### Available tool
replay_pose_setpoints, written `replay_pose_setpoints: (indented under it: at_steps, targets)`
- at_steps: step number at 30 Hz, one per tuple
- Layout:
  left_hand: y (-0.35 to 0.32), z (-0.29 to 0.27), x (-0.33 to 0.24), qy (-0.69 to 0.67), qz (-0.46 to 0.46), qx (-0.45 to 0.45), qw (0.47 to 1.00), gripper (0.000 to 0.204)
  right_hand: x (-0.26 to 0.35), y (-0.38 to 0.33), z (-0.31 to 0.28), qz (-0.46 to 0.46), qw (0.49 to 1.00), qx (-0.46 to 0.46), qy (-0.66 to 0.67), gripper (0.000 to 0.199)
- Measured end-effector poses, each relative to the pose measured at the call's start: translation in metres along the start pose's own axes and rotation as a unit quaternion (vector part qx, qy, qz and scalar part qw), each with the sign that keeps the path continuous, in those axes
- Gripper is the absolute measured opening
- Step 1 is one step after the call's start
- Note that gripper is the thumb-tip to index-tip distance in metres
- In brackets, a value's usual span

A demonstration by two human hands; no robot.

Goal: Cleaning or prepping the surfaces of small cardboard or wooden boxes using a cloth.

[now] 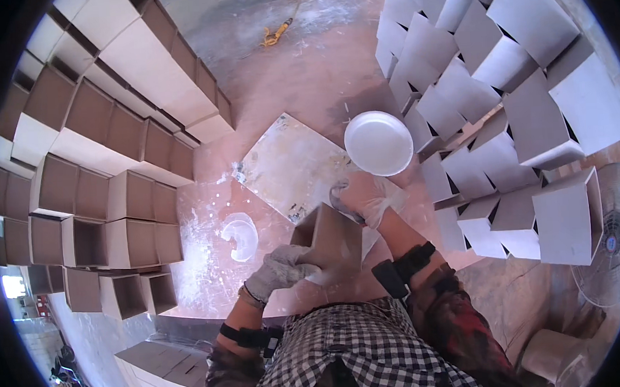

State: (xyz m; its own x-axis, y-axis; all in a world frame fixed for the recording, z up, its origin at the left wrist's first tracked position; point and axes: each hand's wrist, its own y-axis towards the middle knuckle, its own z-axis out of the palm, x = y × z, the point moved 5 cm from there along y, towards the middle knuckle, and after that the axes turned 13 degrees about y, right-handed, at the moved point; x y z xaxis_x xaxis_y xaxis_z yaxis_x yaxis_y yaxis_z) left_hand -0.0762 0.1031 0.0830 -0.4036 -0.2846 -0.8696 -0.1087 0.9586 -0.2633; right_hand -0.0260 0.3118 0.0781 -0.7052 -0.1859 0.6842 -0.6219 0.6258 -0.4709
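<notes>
My left hand point(279, 273), in a whitish work glove, grips the near left side of an open cardboard box point(337, 244). The box is grey-brown and tilted, held just in front of my checked apron. My right hand point(359, 196), gloved too, is curled just beyond the box's far right edge; what its fingers hold, if anything, is hidden. Beyond the box lies a square pale board point(294, 163) smeared with white, set diagonally on the reddish table point(270, 94). A round white basin point(379, 143) with white contents stands past my right hand. White sheet material point(392, 191) shows beside my right wrist.
Stacked brown open boxes point(114, 127) rise on the left. White-faced boxes point(487, 93) are piled on the right, with a fan point(610, 237) behind them. A white smear point(241, 236) marks the table left of the board. A yellow corded object point(277, 32) lies farther off.
</notes>
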Motion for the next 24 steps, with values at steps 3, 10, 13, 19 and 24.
replay_pose_setpoints:
  at_steps: [3,10,13,19,24]
  targets:
    - [-0.007,0.009,0.014,0.181,0.025,-0.014,0.983,0.023,-0.004,-0.014,0.009,-0.096,0.993,-0.008,-0.068,0.034]
    - [-0.026,0.009,0.028,-0.032,-0.075,-0.04,0.996,0.032,-0.022,-0.091,-0.003,-0.187,0.973,0.039,0.128,0.024]
    - [-0.017,0.004,0.008,-0.125,-0.088,-0.047,0.987,0.036,-0.013,-0.08,-0.005,-0.072,0.972,0.152,0.166,0.023]
    - [-0.01,0.017,0.009,-0.109,-0.075,-0.065,0.989,0.041,-0.014,-0.075,-0.009,-0.098,0.992,0.034,0.071,0.024]
    - [-0.017,0.027,0.005,-0.036,-0.025,-0.071,0.996,0.038,-0.013,-0.111,-0.004,-0.311,0.946,-0.087,0.009,0.027]
